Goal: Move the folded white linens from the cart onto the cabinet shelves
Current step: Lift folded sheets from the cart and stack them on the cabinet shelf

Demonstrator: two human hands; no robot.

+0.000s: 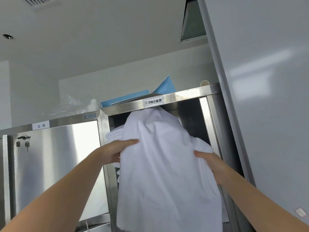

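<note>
While both hands' grip holds the white linen (160, 164), it hides the shelves.

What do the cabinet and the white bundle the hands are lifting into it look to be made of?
Cabinet: seemingly stainless steel with a brushed finish, going by the streaky grey sheen and bright reflections on its closed door. White bundle: soft woven fabric, probably cotton linen; it is matte, creases and sags between the left hand and right hand.

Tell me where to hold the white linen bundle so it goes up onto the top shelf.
Hold the white linen at mid-height on both side edges, as the left hand and right hand do now. Its top leans into the cabinet opening while the lower part hangs loose, so a lower grip would likely lift better.
</note>
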